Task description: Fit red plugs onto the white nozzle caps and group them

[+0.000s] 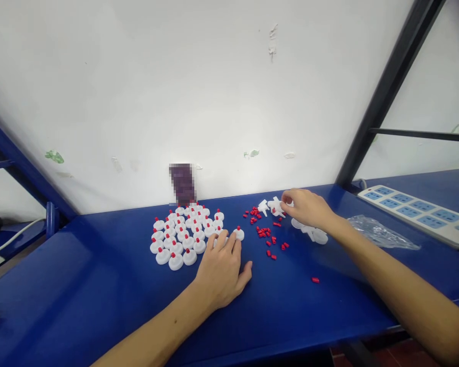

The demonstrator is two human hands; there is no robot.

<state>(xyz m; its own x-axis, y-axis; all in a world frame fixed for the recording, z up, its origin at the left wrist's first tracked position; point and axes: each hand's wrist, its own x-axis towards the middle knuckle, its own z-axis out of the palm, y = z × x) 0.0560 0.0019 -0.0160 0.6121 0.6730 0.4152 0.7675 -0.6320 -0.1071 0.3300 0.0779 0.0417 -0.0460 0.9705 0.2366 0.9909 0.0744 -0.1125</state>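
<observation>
My left hand rests at the right edge of a group of white round caps with red tips. Its fingers lie over one or more of these caps and the thumb is spread away. One capped piece stands just beyond the fingertips. My right hand is at the back right, its fingers bent together at a small pile of white plastic pieces; what they pinch is hidden. Between the hands lie several loose small red caps.
More flat white pieces lie under my right wrist, beside a clear plastic bag. A white power strip stands at the right. A lone red cap lies nearer the front of the blue table. A pixelated dark object leans against the wall.
</observation>
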